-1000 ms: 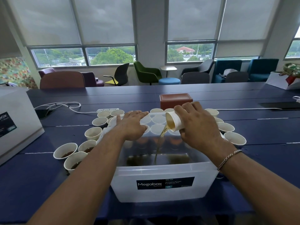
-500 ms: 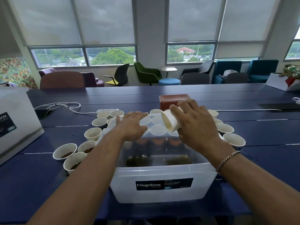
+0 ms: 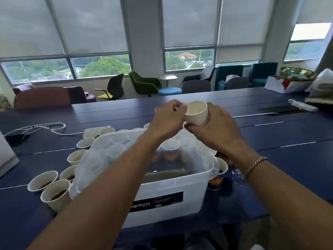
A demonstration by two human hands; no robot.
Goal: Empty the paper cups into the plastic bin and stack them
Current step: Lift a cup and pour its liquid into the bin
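Windows: a wide row across the far wall, grey blinds drawn most of the way down, trees and rooftops showing below them.
Table: long and dark blue, filling the middle and front of the view.
Chairs: several in green, teal, grey and maroon, between the table and the windows.
Plastic bin: a cloudy white tub on the table just in front of the person, with a black label on its near wall and dark liquid pooled in the bottom.
Paper cups: many small white cups crowd the table to the left of the bin and behind it; the nearest on the left hold brown liquid.
Power strip: white, beyond the cups on the left, its cable looping away.
Right hand: raised over the far side of the bin, fingers and thumb wrapped round a cup from below and the right.
Left hand: beside it, fingers curled in at that cup's left rim; whether they pinch it cannot be told.
Held cup: upright, above the bin's far edge, inside pale and empty.
Bracelet: a chain on the right wrist.
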